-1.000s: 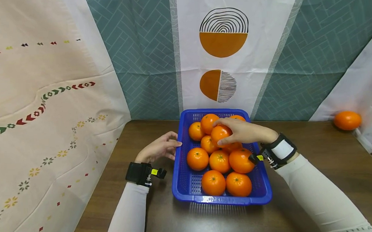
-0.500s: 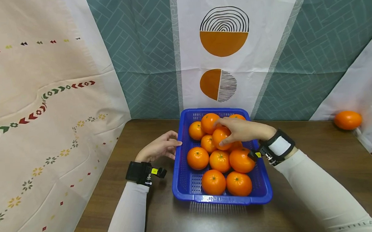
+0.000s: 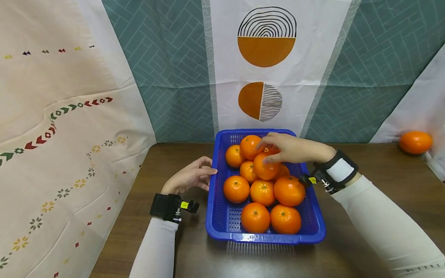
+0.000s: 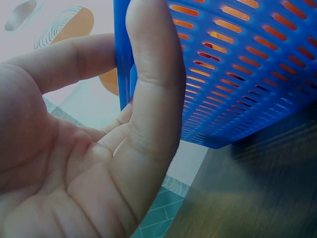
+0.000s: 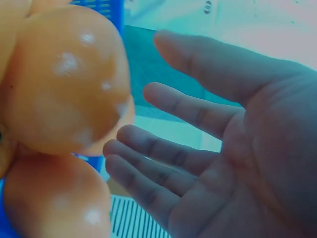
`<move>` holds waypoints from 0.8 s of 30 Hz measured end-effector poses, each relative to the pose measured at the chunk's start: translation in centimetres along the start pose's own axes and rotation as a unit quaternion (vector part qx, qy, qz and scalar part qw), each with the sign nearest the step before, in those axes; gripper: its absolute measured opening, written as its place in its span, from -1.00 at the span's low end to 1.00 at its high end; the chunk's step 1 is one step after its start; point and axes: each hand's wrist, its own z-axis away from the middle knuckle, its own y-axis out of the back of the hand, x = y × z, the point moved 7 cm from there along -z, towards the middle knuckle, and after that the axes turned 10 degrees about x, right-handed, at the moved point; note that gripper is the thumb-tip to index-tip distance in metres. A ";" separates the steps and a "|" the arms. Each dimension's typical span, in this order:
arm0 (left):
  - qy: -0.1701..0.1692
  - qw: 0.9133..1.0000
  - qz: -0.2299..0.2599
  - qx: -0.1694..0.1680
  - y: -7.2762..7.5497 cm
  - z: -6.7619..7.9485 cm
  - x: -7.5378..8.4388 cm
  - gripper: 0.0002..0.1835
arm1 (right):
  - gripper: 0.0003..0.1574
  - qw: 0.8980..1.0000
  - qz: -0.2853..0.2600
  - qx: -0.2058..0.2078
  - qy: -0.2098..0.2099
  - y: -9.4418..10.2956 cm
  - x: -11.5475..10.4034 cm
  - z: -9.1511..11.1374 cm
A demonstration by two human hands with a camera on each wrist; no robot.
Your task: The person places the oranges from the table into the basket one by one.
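Note:
A blue plastic basket (image 3: 212,207) holds several oranges, some stacked on others. My left hand (image 3: 192,175) grips its left rim; in the left wrist view the thumb (image 4: 74,59) meets the rim while a bent finger (image 4: 156,84) lies against the slotted wall (image 4: 237,64). My right hand (image 3: 293,147) hovers over the basket's far right part, beside an orange (image 3: 264,167) on top of the pile. Its fingers (image 5: 163,151) are loosely spread with nothing between them, apart from a large orange (image 5: 69,79) in the right wrist view. It partly hides the oranges behind it.
One more orange (image 3: 415,142) lies at the table's far right edge. The brown wooden table (image 3: 200,268) runs back to a patterned cloth (image 3: 180,73). A pale cloth (image 3: 54,136) hangs along the left side.
My right hand has let go of the orange, which now rests slightly lower on the pile, and has drawn a little up and right. The left hand stays on the rim.

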 end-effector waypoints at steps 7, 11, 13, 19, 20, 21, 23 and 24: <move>-0.003 1.000 0.001 -0.006 -0.1 0.0 0.0 -0.66 | -0.60 0.997 -0.027 0.074 0.004 2.7 0.5 1.1; -0.002 1.000 -0.002 -0.008 -0.1 0.0 0.0 -0.64 | -0.64 0.992 -0.049 0.117 -0.007 4.5 1.5 2.7; -0.002 1.000 -0.005 -0.007 -0.2 0.0 0.1 -0.64 | -0.65 0.989 -0.057 0.140 -0.013 5.4 2.2 3.7; -0.006 1.000 -0.013 -0.004 -0.1 0.2 0.1 -0.63 | -0.64 0.974 -0.089 0.206 -0.023 7.6 4.1 6.9; -0.007 1.000 -0.014 -0.004 -0.1 0.2 0.0 -0.63 | -0.64 0.971 -0.095 0.219 -0.030 8.0 4.4 7.5; -0.007 1.000 -0.013 -0.005 -0.1 0.2 0.0 -0.64 | -0.64 0.966 -0.100 0.234 -0.040 8.5 4.8 8.1; -0.007 1.000 -0.010 -0.007 -0.1 0.3 -0.2 -0.64 | -0.63 0.958 -0.110 0.258 -0.051 9.2 5.6 9.3; -0.008 1.000 -0.009 -0.008 -0.1 0.3 -0.2 -0.65 | -0.64 0.954 -0.115 0.270 -0.056 9.5 5.9 9.8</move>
